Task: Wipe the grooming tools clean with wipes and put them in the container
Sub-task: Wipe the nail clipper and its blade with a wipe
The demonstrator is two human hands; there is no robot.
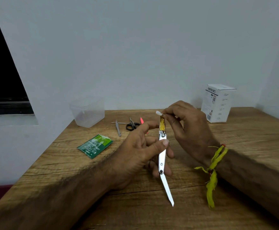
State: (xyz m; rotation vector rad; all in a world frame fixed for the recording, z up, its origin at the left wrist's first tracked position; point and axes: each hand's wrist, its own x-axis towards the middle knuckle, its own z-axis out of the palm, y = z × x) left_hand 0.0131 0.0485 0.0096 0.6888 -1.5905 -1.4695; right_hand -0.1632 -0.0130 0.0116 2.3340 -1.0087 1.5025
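My left hand grips a long silver nail clipper with its file blade folded out toward me and a gold-coloured part at its far end. My right hand pinches a small white wipe against the clipper's far tip. A clear plastic container stands at the table's back left. Small black-handled scissors, a thin metal tool and a pink-tipped tool lie behind my hands. A green wipe sachet, torn open, lies to the left.
A white cardboard box stands at the back right of the wooden table. The wall runs close behind the table. The table's left edge slants down toward me, with a dark window at the far left.
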